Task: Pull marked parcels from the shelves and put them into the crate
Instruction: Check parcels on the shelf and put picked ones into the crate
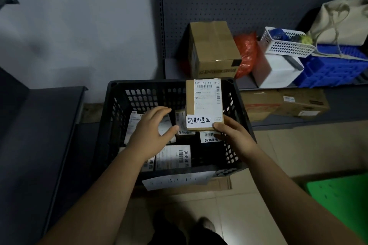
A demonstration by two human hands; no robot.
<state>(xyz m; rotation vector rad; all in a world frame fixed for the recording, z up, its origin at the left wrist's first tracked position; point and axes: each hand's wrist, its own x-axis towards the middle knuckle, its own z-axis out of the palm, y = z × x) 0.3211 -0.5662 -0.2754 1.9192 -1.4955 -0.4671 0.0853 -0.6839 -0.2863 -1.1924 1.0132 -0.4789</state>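
A black plastic crate (111,117) stands on the floor in front of me, with several labelled parcels (172,157) lying inside. My right hand (232,135) grips the lower right corner of a brown cardboard parcel (204,103) and holds it above the crate's right half. This parcel carries a shipping label and a white handwritten sticker. My left hand (154,129) hovers over the crate's left half with fingers spread, holding nothing, its thumb close to the held parcel.
A low shelf behind the crate holds a taped cardboard box (214,49), a red bag (246,53), a white box (276,71), a white basket (284,43), a blue crate (334,67) and a cloth bag (342,22). More cartons (302,103) sit beneath. A green object (342,199) lies at right.
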